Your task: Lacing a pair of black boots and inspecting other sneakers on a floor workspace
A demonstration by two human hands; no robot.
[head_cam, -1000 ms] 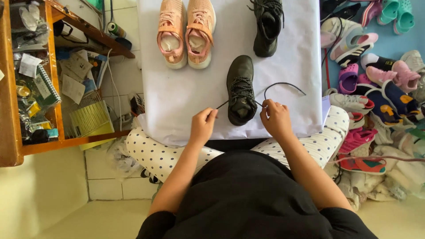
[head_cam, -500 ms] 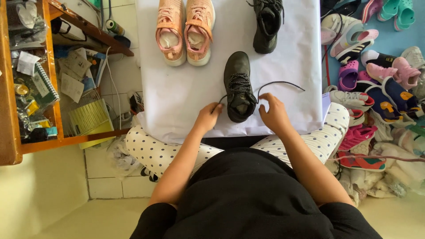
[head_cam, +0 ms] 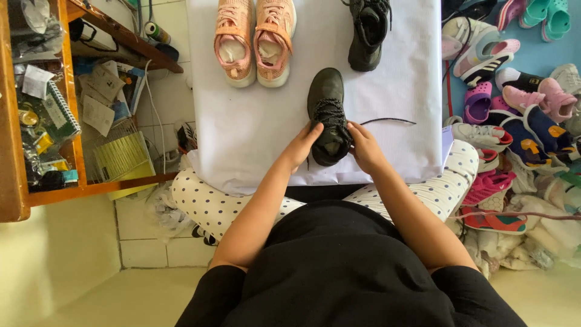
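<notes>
Two hands on one black shoe [head_cam: 327,115], set near the front edge of the white-covered counter [head_cam: 242,139], toe pointing away. Left hand [head_cam: 301,145] against the shoe's left side at the collar, fingers [head_cam: 315,129] curled onto the laces; right hand [head_cam: 365,148] against the right side, fingers [head_cam: 354,129] pinched at the lace end. Clenched on shoe and lace alike, though exact grip on the lace hard to make out under the fingertips. Thin black lace [head_cam: 387,120] trailing out to the right across the cloth, well clear of the shoe.

Farther back on the counter: second black shoe [head_cam: 368,33], laces loose, toe cut off by the top edge. Beside it, to the left, pair of pink sneakers [head_cam: 255,39], each stuffed with white paper in the opening, toes also cut off.

Left of the counter, wooden shelf unit [head_cam: 15,181] crammed with small things: notebook with spiral binding, paper slips, bags, small tins, mostly too cluttered to tell apart. Below it a yellow-green wire basket [head_cam: 124,160] holding papers.

Right of the counter, heap of shoes [head_cam: 514,109] on a blue floor: pink, purple, teal, navy, white, many overlapping and partly hidden. Polka-dot cushion [head_cam: 206,203] under the counter's front edge, mostly covered by arms and black shirt.
</notes>
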